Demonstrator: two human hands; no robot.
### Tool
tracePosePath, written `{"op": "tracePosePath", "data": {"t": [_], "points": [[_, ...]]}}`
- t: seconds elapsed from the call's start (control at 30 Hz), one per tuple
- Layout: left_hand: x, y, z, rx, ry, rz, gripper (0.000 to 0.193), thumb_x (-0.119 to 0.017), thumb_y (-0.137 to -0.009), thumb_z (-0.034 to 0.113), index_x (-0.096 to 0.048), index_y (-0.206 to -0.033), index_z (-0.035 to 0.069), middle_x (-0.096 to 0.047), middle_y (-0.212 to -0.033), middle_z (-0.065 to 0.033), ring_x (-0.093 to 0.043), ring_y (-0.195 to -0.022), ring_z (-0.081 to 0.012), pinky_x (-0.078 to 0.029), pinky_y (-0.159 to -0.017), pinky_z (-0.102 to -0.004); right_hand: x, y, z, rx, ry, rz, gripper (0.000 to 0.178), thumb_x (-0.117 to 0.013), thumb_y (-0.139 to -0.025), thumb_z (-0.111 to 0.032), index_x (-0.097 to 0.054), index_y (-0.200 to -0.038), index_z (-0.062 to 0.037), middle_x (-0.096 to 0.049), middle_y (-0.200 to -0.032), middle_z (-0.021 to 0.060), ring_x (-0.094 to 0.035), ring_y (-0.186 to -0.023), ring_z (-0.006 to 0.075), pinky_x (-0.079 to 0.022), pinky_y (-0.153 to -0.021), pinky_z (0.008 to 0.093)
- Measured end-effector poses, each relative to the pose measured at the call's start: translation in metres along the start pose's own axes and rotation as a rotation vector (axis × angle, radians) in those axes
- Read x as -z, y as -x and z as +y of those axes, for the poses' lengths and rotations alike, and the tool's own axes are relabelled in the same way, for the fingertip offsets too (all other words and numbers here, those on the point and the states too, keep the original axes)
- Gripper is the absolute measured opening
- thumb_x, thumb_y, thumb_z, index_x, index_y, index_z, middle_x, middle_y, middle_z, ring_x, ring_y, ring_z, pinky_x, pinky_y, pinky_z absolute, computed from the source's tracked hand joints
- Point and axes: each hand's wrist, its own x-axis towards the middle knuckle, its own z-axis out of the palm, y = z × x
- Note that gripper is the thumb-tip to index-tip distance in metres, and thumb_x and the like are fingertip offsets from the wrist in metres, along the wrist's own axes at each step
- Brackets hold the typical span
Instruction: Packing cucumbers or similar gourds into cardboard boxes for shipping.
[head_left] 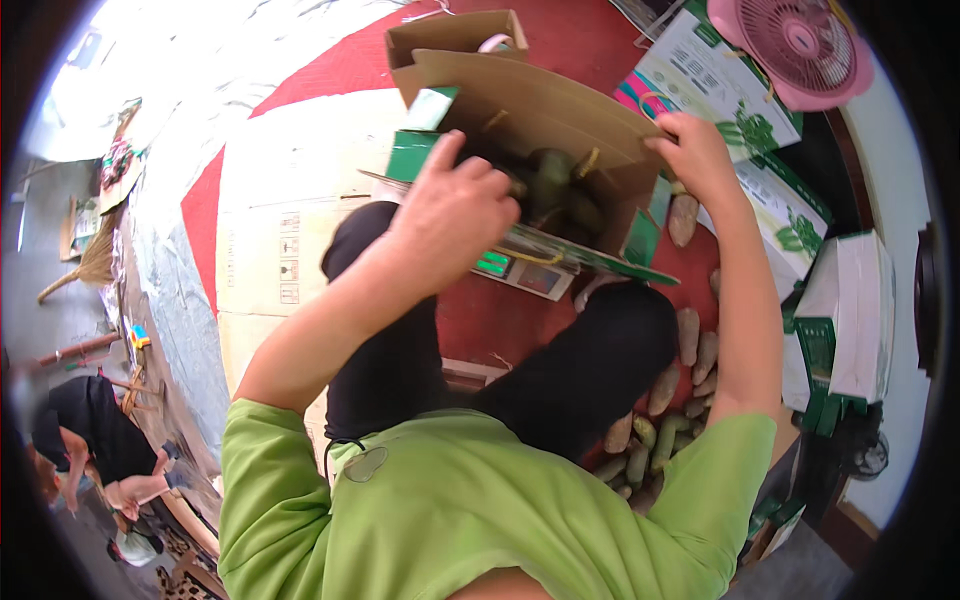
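An open cardboard carton (570, 105) with green vegetables (552, 182) inside sits at 12 to 1 o'clock, in front of the person's bent knees. The left hand (455, 212) is over its near-left edge, its grip loosely spread, index finger extended and the others bent; I cannot tell whether it touches the flap. The right hand (692, 155), at about 2 o'clock, has its grip pinching the upper right corner of the carton's far flap. A device with a lit green display (492, 262) shows under the near edge. Brownish elongated produce (688, 335) lies on the red floor covering (515, 325) towards 4 o'clock; a pink fan (800, 45) stands beyond the right hand.
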Motion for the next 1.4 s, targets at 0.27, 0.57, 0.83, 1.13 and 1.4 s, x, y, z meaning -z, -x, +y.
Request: {"op": "tracePosePath", "data": {"t": [0.27, 0.57, 0.83, 1.13, 1.4], "points": [[-0.009, 0.005, -0.014, -0.084, 0.104, 0.065, 0.007, -0.059, -0.074, 0.016, -0.065, -0.072, 0.018, -0.054, -0.073, 0.0018, -0.058, -0.085, -0.0172, -0.031, -0.108, -0.0481, 0.007, -0.006, -0.02, 0.06, 0.057, 0.078, 0.018, -0.065, -0.076, -0.016, -0.06, -0.079, 0.0, -0.057, -0.08, 0.0169, -0.057, -0.08, 0.0379, -0.042, -0.067, 0.0445], [0.016, 0.079, -0.108, 0.196, 0.227, 0.214, 0.009, -0.06, -0.074, 0.008, -0.064, -0.075, 0.017, -0.053, -0.075, -0.0006, -0.06, -0.089, -0.0181, -0.033, -0.11, -0.0459, 0.051, -0.098, -0.15, 0.322, 0.207, 0.175, 0.015, -0.065, -0.077, -0.014, -0.056, -0.078, -0.0014, -0.056, -0.08, 0.0152, -0.057, -0.079, 0.0371, -0.043, -0.066, 0.0439], [0.102, 0.185, -0.151, 0.333, -0.068, 0.429, 0.004, -0.061, -0.074, 0.013, -0.063, -0.074, 0.017, -0.052, -0.074, 0.0011, -0.06, -0.088, -0.0166, -0.039, -0.105, -0.0429, 0.085, -0.134, -0.287, 0.581, 0.259, 0.316, 0.015, -0.064, -0.08, -0.019, -0.059, -0.082, -0.0046, -0.057, -0.081, 0.0145, -0.058, -0.079, 0.0364, -0.045, -0.067, 0.0431], [0.16, 0.368, -0.133, 0.551, -0.362, 0.127, 0.008, -0.06, -0.074, 0.008, -0.058, -0.071, 0.015, -0.049, -0.075, -0.0007, -0.058, -0.089, -0.0177, -0.035, -0.109, -0.0414, -0.002, -0.091, -0.447, 0.766, 0.135, 0.339, 0.018, -0.064, -0.08, -0.025, -0.067, -0.082, -0.0074, -0.065, -0.081, 0.0152, -0.064, -0.081, 0.0346, -0.051, -0.071, 0.0451], [0.142, 0.555, -0.034, 0.896, -0.315, -0.349, 0.006, -0.059, -0.075, 0.008, -0.062, -0.075, 0.014, -0.055, -0.078, -0.0008, -0.06, -0.096, -0.016, -0.031, -0.112, -0.0444, -0.178, 0.034, -0.571, 0.914, -0.15, -0.064, 0.013, -0.059, -0.074, -0.011, -0.07, -0.079, -0.0063, -0.068, -0.08, 0.0144, -0.068, -0.074, 0.032, -0.055, -0.063, 0.0409]]}}
